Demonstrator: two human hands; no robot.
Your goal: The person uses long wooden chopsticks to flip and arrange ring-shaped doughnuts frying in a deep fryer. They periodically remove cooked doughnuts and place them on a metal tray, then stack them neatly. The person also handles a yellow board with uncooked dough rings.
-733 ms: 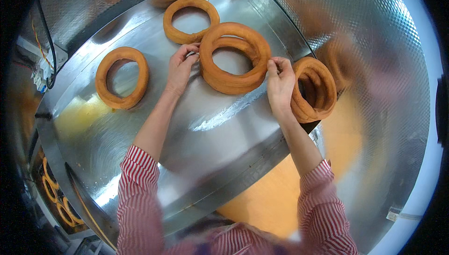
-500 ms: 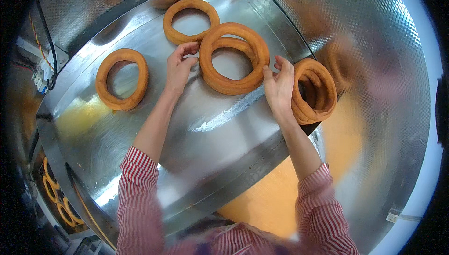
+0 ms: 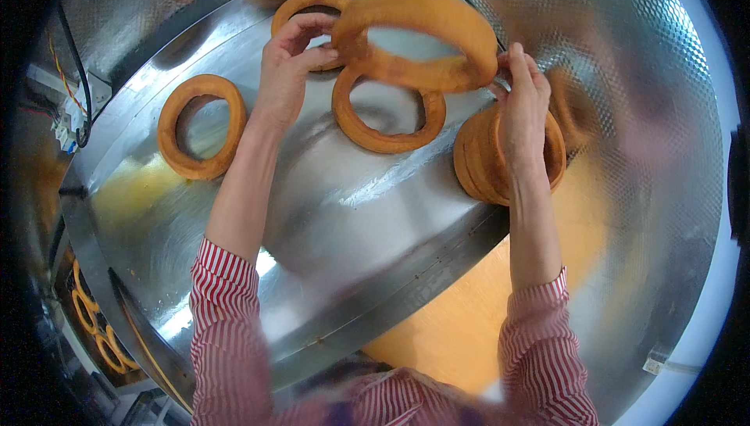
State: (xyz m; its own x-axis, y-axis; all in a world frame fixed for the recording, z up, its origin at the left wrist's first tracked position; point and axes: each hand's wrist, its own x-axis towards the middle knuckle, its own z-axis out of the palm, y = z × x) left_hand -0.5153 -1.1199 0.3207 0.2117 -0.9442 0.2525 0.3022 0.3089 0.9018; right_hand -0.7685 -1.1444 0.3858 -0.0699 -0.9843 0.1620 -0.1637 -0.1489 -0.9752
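Observation:
Between both hands a golden-brown baked dough ring (image 3: 414, 2) is held up off the tray and tilted, slightly blurred. The thumb and fingers of my left hand (image 3: 285, 74) pinch its left edge. At its right edge, my right hand (image 3: 522, 105) closes its fingertips on the rim. Directly below it another dough ring (image 3: 383, 141) lies flat on the metal tray (image 3: 312, 215). A third ring (image 3: 312, 0) at the far side is partly hidden behind my left hand. Under my right wrist stands a stack of dough rings (image 3: 475, 160), partly covered by the forearm.
A single dough ring (image 3: 173, 129) lies on the tray's left part. Textured metal sheeting (image 3: 664, 113) rises along the right. Wires and a white electrical fitting (image 3: 98, 98) are at the far left. More rings (image 3: 101, 348) show lower left, beyond the tray's edge.
Both hands have closed on the upper of two overlapping rings and raised it, up and to the right. The ring beneath is now uncovered. My right forearm has shifted across the stack.

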